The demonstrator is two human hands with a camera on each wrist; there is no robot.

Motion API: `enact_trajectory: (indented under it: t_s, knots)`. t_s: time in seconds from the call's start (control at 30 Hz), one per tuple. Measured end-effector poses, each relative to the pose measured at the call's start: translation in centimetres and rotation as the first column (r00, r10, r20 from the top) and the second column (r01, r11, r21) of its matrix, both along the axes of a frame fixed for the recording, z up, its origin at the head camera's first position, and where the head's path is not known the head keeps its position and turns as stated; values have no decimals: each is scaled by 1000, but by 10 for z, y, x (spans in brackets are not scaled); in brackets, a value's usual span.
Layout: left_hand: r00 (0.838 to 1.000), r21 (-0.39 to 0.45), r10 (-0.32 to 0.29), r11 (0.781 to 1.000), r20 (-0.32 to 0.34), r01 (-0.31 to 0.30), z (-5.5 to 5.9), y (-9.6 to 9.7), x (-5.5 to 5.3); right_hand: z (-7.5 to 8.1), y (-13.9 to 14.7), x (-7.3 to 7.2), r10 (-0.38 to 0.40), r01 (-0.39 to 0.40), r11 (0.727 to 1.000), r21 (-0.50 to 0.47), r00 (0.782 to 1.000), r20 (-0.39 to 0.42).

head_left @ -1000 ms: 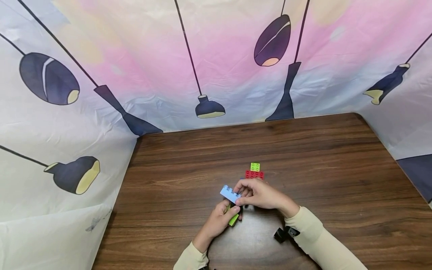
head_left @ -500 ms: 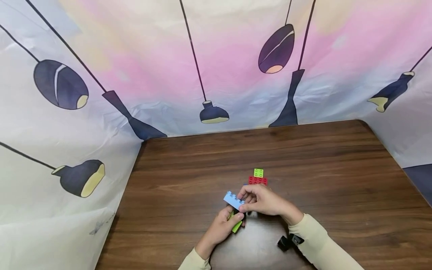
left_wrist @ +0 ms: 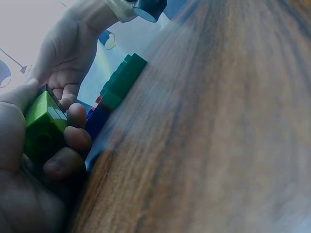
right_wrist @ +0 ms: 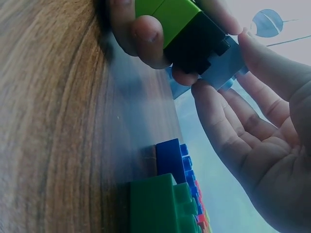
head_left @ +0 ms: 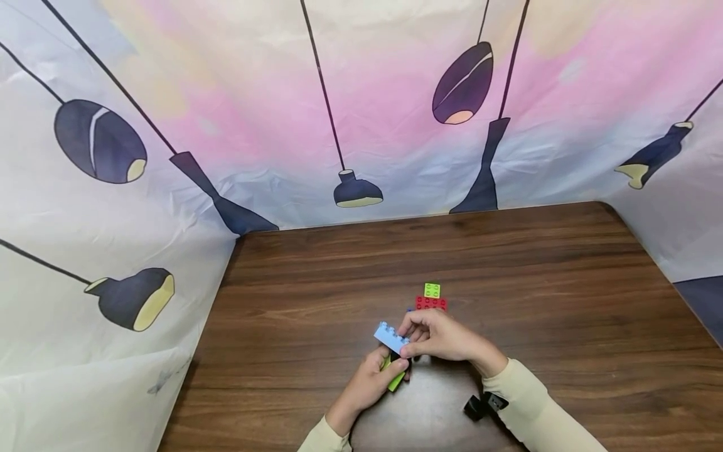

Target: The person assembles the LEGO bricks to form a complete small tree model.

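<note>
My left hand [head_left: 364, 380] grips a lime green brick [left_wrist: 46, 121] with a black brick [right_wrist: 197, 43] joined to it, thumb on one side and fingers curled round the other. A light blue brick [head_left: 391, 338] sits across the black one's end, its row of studs facing up and away. My right hand [head_left: 437, 336] pinches the light blue brick between thumb and fingertips. In the right wrist view the black and light blue bricks meet edge to edge, a black stud showing at the seam.
Just beyond my right hand lie a red brick [head_left: 431, 303] and a small lime brick [head_left: 432, 290]. A dark green brick [right_wrist: 153, 204] and a blue brick [right_wrist: 170, 158] stand beside them on the wooden table [head_left: 316, 282]. A printed cloth [head_left: 407, 157] hangs behind the table.
The camera view has shifted slightly since a second ago. Both hands keep their hold, and the light blue brick stays almost still against the bricks in the left hand.
</note>
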State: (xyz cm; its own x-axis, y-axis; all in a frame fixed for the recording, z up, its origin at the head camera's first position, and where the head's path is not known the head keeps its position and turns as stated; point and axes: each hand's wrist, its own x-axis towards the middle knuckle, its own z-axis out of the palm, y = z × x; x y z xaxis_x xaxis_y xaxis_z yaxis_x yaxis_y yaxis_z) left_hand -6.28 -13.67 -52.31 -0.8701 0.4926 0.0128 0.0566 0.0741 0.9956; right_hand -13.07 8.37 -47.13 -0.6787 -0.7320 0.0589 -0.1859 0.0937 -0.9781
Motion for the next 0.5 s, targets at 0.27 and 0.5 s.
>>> enact_trajectory:
  t_s: [0.27, 0.5]
  knots:
    - [999, -42, 29, 999, -15, -30, -1, 0, 2, -1, -2, 1, -1, 1, 1000, 0, 1000, -13]
    - [999, -60, 48, 997, -5, -48, 1, 2, 1, 2, -1, 2, -17, 17, 1000, 4, 1000, -14]
